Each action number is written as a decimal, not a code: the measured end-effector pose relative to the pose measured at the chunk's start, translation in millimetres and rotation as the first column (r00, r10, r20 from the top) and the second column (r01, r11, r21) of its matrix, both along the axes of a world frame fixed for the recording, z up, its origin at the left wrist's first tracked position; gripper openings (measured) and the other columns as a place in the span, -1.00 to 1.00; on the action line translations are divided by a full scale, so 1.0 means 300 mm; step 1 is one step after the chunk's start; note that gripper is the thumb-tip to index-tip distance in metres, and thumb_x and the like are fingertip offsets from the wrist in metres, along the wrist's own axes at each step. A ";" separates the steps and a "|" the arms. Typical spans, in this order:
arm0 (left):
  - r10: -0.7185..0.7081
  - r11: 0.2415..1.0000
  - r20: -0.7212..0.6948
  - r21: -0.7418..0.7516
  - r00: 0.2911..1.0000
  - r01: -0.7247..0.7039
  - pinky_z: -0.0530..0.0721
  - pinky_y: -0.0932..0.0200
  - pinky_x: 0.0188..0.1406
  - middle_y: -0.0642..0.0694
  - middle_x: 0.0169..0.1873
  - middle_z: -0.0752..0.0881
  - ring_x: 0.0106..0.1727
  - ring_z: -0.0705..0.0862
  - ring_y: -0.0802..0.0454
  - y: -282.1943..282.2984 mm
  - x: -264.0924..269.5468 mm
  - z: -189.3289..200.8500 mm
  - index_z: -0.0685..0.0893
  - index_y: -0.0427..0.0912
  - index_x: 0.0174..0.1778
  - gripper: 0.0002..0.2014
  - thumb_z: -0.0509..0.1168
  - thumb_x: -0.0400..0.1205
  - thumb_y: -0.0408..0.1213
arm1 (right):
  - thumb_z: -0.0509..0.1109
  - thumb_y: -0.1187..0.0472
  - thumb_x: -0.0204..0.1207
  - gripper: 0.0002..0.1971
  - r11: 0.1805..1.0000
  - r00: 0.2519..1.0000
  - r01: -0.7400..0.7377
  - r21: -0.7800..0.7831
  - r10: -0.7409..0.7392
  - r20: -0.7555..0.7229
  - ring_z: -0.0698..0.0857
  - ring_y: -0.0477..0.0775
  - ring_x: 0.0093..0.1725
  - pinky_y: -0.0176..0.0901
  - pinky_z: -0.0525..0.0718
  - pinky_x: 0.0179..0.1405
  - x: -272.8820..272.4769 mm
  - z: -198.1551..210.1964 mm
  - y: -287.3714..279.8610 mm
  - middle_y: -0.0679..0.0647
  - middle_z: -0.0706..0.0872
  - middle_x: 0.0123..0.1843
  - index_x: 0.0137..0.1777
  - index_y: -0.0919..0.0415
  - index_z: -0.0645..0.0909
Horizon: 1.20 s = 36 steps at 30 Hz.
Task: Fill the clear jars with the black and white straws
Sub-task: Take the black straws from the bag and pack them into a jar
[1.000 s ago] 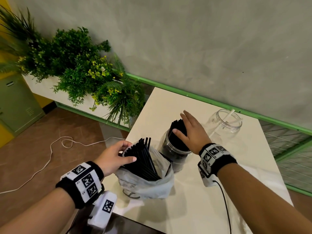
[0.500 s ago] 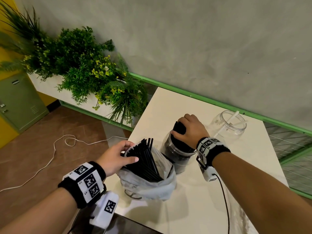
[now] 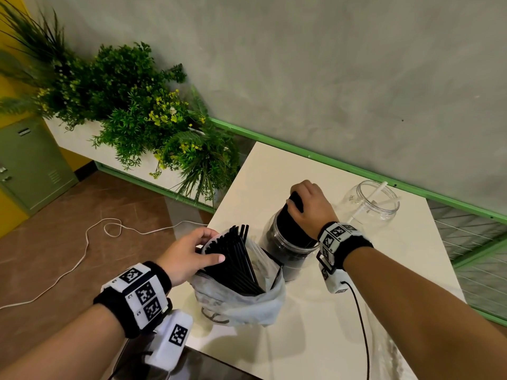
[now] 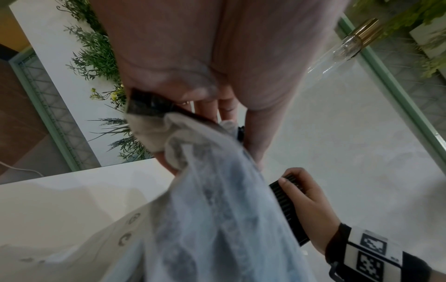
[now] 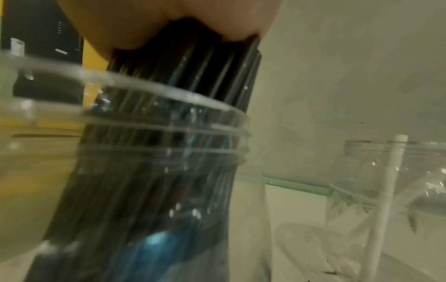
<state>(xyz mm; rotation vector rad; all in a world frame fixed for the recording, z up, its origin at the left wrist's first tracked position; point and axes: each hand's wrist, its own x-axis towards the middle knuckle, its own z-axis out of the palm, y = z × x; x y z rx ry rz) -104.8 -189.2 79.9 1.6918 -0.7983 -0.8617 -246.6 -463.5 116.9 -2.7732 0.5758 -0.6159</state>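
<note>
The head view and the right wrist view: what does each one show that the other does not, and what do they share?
Only the head view shows the left hand gripping black straws in the plastic bag. Only the right wrist view shows the thread ridges on the near jar. Both show the right hand gripping that jar's black straws, and the far jar with one white straw.

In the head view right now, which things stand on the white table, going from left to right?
Plastic bag of black straws → jar packed with black straws, right hand on top → clear jar holding one white straw.
</note>
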 end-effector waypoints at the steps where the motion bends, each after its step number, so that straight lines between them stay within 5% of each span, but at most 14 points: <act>1: 0.001 1.000 0.005 -0.002 1.000 -0.001 0.63 0.01 0.25 0.02 0.01 0.76 0.12 0.70 0.10 0.002 0.000 0.000 0.64 0.02 0.04 -0.40 0.51 0.09 0.12 | 0.33 0.17 0.58 -0.81 1.000 0.998 0.022 0.021 -0.023 0.053 0.51 0.13 0.09 0.01 0.57 0.00 -0.003 0.001 0.002 0.10 0.56 0.08 0.13 0.23 0.53; 6: -0.009 1.000 0.003 -0.002 1.000 0.009 0.61 0.02 0.29 -0.04 0.05 0.74 0.15 0.69 0.07 0.002 0.001 0.001 0.62 -0.06 0.08 -0.42 0.55 0.15 0.02 | 0.21 -0.02 0.62 -0.75 0.994 0.963 0.103 -0.047 -0.111 -0.245 0.52 0.14 0.10 -0.01 0.56 0.03 0.006 -0.001 0.001 0.02 0.61 0.13 0.18 0.06 0.52; 11: -0.008 1.000 0.004 -0.013 1.000 0.008 0.62 0.07 0.25 -0.02 0.03 0.75 0.12 0.70 0.09 0.006 0.001 -0.002 0.63 -0.05 0.06 -0.37 0.51 0.09 0.11 | 0.16 -0.12 0.63 -0.71 0.992 0.956 0.129 -0.011 -0.127 -0.264 0.61 0.15 0.04 -0.06 0.54 -0.08 0.019 0.022 0.001 0.02 0.64 0.04 0.12 0.04 0.55; 16: -0.008 1.000 0.012 -0.006 1.000 0.008 0.64 0.09 0.23 -0.03 0.03 0.75 0.12 0.70 0.09 0.009 -0.002 -0.001 0.63 -0.06 0.08 -0.40 0.54 0.13 0.04 | 0.16 -0.29 0.58 -0.50 0.992 0.871 0.093 -0.087 -0.123 -0.475 0.46 0.19 0.32 0.09 0.52 0.18 0.033 0.042 -0.005 0.06 0.54 0.30 0.37 0.00 0.45; 19: 0.000 1.000 0.029 -0.001 1.000 0.000 0.63 0.10 0.23 -0.02 0.03 0.74 0.12 0.70 0.10 0.012 -0.003 0.001 0.63 -0.06 0.07 -0.49 0.53 0.21 -0.07 | 0.18 -0.32 0.56 -0.39 0.990 0.953 0.115 0.080 -0.088 -0.289 0.34 0.17 0.48 0.17 0.39 0.42 -0.010 0.075 -0.008 0.04 0.41 0.51 0.54 -0.07 0.31; 22: 0.009 1.000 0.022 0.003 1.000 -0.009 0.62 0.09 0.23 -0.02 0.04 0.75 0.14 0.70 0.07 0.013 0.000 -0.006 0.63 -0.06 0.07 -0.51 0.52 0.22 -0.09 | 0.07 -0.32 0.56 -0.36 0.995 0.999 0.034 0.098 -0.034 -0.004 0.30 0.07 0.52 -0.01 0.25 0.53 -0.124 0.074 -0.005 0.01 0.39 0.55 0.56 -0.03 0.32; 26: 0.008 1.000 0.014 0.005 1.000 -0.008 0.61 0.10 0.24 -0.01 0.05 0.75 0.16 0.69 0.09 0.013 0.000 -0.007 0.63 -0.04 0.07 -0.41 0.55 0.13 0.02 | 0.02 -0.32 0.59 -0.35 0.996 0.991 -0.067 -0.051 0.061 -0.115 0.21 0.11 0.61 0.13 0.22 0.59 -0.247 -0.025 -0.014 -0.04 0.18 0.67 0.63 -0.07 0.16; 31: -0.004 1.000 0.012 0.008 1.000 0.004 0.59 0.06 0.29 0.00 0.07 0.74 0.17 0.68 0.09 0.013 -0.006 -0.005 0.62 -0.03 0.09 -0.34 0.51 0.07 0.13 | -0.06 -0.38 0.58 -0.32 0.994 0.980 -0.080 -0.069 0.066 -0.186 0.13 0.10 0.65 0.11 0.19 0.62 -0.143 -0.039 -0.044 -0.08 0.09 0.70 0.66 -0.17 0.01; 34: 0.011 1.000 0.005 0.000 1.000 -0.011 0.58 0.08 0.29 -0.01 0.06 0.74 0.17 0.68 0.08 0.016 -0.003 -0.011 0.61 -0.02 0.08 -0.33 0.51 0.06 0.13 | 0.03 -0.39 0.55 -0.36 0.997 0.962 -0.073 -0.021 0.065 -0.265 0.39 0.10 0.49 0.03 0.45 0.43 -0.054 -0.020 -0.044 -0.05 0.36 0.57 0.59 -0.17 0.24; 36: 0.009 1.000 0.004 0.000 1.000 -0.009 0.59 0.11 0.26 0.01 0.06 0.74 0.15 0.69 0.11 0.018 -0.003 -0.010 0.61 -0.01 0.08 -0.34 0.51 0.06 0.14 | 0.03 -0.43 0.49 -0.38 0.998 0.965 -0.048 -0.038 0.037 -0.258 0.56 0.11 0.25 0.00 0.62 0.14 -0.023 -0.006 -0.031 -0.04 0.60 0.27 0.41 -0.12 0.49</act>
